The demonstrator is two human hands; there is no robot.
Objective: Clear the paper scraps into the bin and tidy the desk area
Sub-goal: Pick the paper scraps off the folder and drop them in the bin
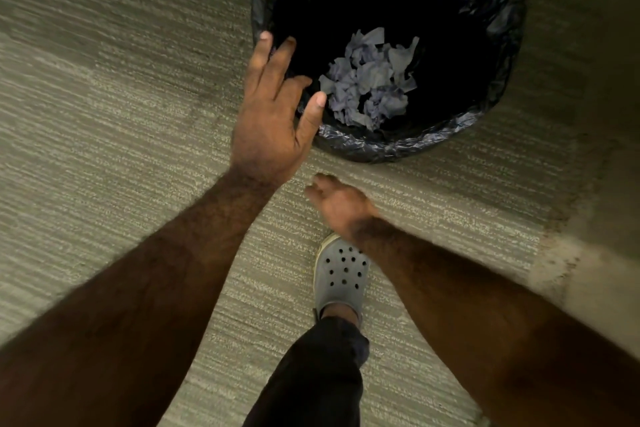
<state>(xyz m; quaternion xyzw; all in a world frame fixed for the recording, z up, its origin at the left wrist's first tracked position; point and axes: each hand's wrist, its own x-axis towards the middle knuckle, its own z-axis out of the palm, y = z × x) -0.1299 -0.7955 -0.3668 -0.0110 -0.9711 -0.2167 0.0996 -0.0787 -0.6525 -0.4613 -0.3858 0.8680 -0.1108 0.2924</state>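
Observation:
A round bin (498, 45) lined with a black plastic bag stands on the carpet at the upper right. At its bottom lie several crumpled pale paper scraps (374, 80). My left hand (273, 107) hovers over the bin's near-left rim, fingers spread, holding nothing. Lower and closer to me, my right hand (337, 204) hangs above the carpet just in front of the bin. It is blurred, its fingers are loosely apart, and nothing shows in it.
Ribbed beige carpet (104, 97) covers the floor. My foot in a grey perforated clog (341, 274) stands just in front of the bin, with a dark trouser leg (318, 374) below it. A pale wall or furniture edge (595, 253) runs along the right.

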